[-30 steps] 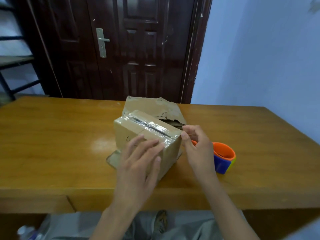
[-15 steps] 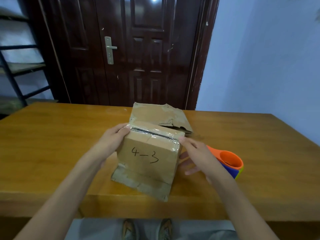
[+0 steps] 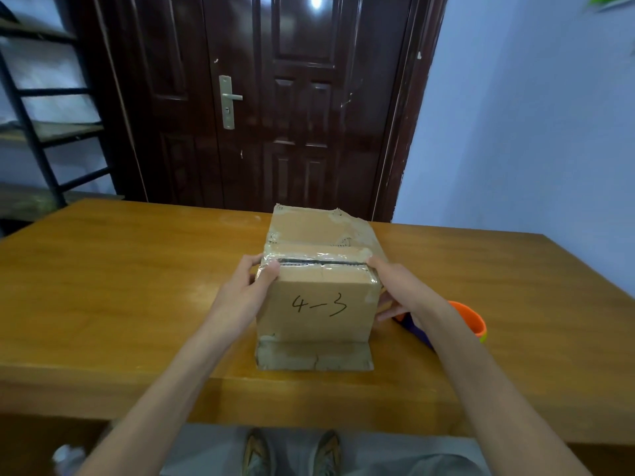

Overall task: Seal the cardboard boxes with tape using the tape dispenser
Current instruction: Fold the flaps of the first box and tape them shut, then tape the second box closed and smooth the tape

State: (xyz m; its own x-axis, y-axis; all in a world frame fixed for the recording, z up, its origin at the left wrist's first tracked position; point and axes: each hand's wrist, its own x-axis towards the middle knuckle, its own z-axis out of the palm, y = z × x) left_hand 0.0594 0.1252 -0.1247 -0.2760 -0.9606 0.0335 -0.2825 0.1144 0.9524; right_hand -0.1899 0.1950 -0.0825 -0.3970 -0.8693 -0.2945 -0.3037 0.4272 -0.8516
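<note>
Cardboard box (image 3: 316,304) marked "4-3", standing on the wooden bench (image 3: 120,304) between the two hands. The left hand (image 3: 245,293) grips the box's left upper corner, thumb laid over the top edge and fingers behind the side wall. The right hand (image 3: 400,290) is pressed against the right wall, index finger reaching the top corner and the lower fingers straight along the side; it holds nothing else. A strip of clear tape (image 3: 316,261) already runs across the top seam from one hand to the other, with a dark slit showing along it.

Step in hand, as judged: squaring up and steadying the box once its top seam is taped, perhaps pressing the tape ends down the sides. The next move would call for freeing the right hand to take the tape dispenser (image 3: 470,322), the orange and blue object lying on the bench just behind the right wrist and partly hidden by it.

Edges and room: a loose flap (image 3: 314,355) lies flat on the bench below the hands, toward the person, its front edge near the bench edge. A second, torn box (image 3: 319,228) stands just beyond the fingertips, touching or nearly touching the held one. Bare bench extends outward of the left hand and beyond the dispenser on the right.
</note>
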